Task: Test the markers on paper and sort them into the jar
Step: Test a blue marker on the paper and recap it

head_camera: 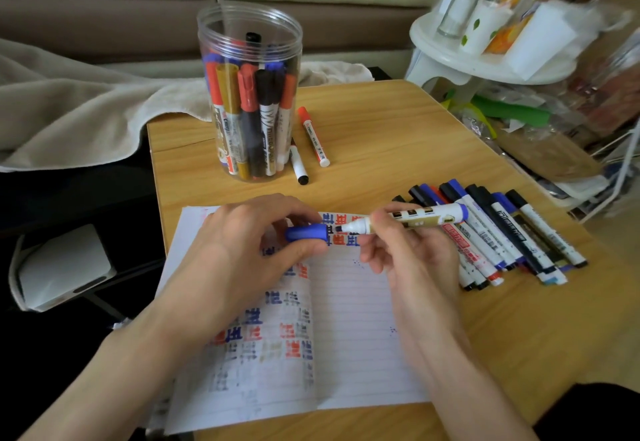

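Pinching the cap (pixel 306 232), the left hand (pixel 249 236) sat at nine o'clock of the marker (pixel 429 215); the right hand (pixel 412 253) gripped its barrel, tip pointing nine o'clock at the cap.

Soft, even light, faint shadows — edges bend wide-angle, and the shelf (pixel 450 56) top right blurs.

A single view comes from a camera worn on the person's head. It looks forward and steeply down over the table (pixel 398 135). It sits close: the left hand (pixel 256 232) and right hand (pixel 408 253) fill the middle, with the forearms running in from the bottom edge. The wide lens also takes in the jar (pixel 294 42) near the table's far edge, a sofa (pixel 104 25) beyond it and a white shelf (pixel 446 56) at upper right.
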Demonstrator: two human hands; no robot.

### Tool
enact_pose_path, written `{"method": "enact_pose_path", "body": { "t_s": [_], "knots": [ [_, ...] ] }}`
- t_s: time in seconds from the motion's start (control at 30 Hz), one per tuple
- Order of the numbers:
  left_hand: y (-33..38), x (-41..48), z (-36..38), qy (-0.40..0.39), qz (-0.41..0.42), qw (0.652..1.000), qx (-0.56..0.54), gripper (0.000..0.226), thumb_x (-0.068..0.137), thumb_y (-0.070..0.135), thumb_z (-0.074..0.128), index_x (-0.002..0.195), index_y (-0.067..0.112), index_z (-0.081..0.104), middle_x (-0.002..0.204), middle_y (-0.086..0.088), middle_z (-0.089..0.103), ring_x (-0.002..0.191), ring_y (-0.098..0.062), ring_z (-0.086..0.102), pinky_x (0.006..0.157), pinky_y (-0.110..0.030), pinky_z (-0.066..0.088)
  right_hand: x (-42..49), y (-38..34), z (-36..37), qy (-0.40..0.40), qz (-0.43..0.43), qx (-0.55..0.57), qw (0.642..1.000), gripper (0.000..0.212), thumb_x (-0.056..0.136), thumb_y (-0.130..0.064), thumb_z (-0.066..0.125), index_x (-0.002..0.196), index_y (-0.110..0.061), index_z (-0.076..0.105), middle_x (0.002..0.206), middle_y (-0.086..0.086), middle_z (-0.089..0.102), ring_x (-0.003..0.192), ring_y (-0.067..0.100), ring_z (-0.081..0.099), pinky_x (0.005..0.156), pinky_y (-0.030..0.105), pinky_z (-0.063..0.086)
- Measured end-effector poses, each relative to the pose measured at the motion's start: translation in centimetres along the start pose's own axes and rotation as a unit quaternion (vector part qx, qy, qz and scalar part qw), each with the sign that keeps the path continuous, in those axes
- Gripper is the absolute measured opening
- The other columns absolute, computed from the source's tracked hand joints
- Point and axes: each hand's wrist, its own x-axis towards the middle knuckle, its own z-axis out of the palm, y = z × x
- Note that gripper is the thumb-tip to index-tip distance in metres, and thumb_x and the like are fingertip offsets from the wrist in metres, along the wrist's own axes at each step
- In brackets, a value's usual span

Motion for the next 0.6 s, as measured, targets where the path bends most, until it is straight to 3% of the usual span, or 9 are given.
{"method": "enact_pose_path", "body": {
  "t_s": [0.07, 0.23, 0.4, 0.5, 0.6],
  "knots": [
    [0.2, 0.2, 0.3, 0.003, 0.008, 1.0, -0.016, 0.037, 0.077, 0.063, 0.063, 0.101, 0.037, 0.075, 0.085, 0.027, 0.067, 0.078, -0.002, 0.061, 0.071, -0.014, 0.046, -0.2, -0.2, -0.1, -0.011, -0.001, 0.001, 1.0, 0.037, 0.079, -0.036, 0.078, 0.097, -0.004, 0.072, 0.076, 0.01, 0.073, 0.073, 0.02, 0.067, 0.074, 0.037, 0.048],
    [0.7, 0.5, 0.8, -0.007, 0.031, 0.999, -0.026, 0.028, 0.084, 0.056, 0.07, 0.101, 0.033, 0.075, 0.089, 0.021, 0.07, 0.08, -0.007, 0.065, 0.071, -0.018, 0.047, -0.2, -0.4, -0.4, -0.072, -0.021, -0.01, 0.997, 0.027, 0.086, -0.026, 0.077, 0.1, -0.003, 0.073, 0.078, 0.012, 0.074, 0.07, 0.017, 0.067, 0.066, 0.021, 0.052],
    [0.7, 0.8, 1.1, -0.017, 0.04, 0.999, -0.03, 0.023, 0.088, 0.054, 0.068, 0.1, 0.035, 0.072, 0.091, 0.019, 0.07, 0.08, -0.013, 0.067, 0.07, -0.025, 0.049, 0.3, -1.4, -1.7, -0.13, 0.007, -0.057, 0.99, 0.029, 0.08, -0.034, 0.084, 0.102, -0.016, 0.08, 0.07, -0.007, 0.069, 0.066, 0.003, 0.062, 0.065, 0.019, 0.048],
    [0.6, 0.8, 1.1, -0.018, 0.029, 0.999, -0.039, 0.026, 0.086, 0.058, 0.065, 0.099, 0.036, 0.072, 0.087, 0.016, 0.071, 0.077, -0.016, 0.065, 0.07, -0.025, 0.049, 1.0, -2.3, -2.9, -0.125, 0.053, -0.021, 0.99, 0.038, 0.073, -0.05, 0.085, 0.102, -0.025, 0.081, 0.075, 0.003, 0.067, 0.063, 0.012, 0.055, 0.057, 0.023, 0.043],
    [0.5, 0.8, 1.1, -0.018, 0.021, 0.999, -0.04, 0.03, 0.081, 0.059, 0.061, 0.098, 0.037, 0.071, 0.086, 0.016, 0.072, 0.078, -0.015, 0.065, 0.071, -0.023, 0.048, 1.5, -3.2, -4.5, -0.13, 0.029, -0.058, 0.989, 0.029, 0.078, -0.033, 0.083, 0.102, -0.016, 0.081, 0.085, 0.01, 0.075, 0.067, 0.019, 0.062, 0.058, 0.025, 0.05]
  ]
}}
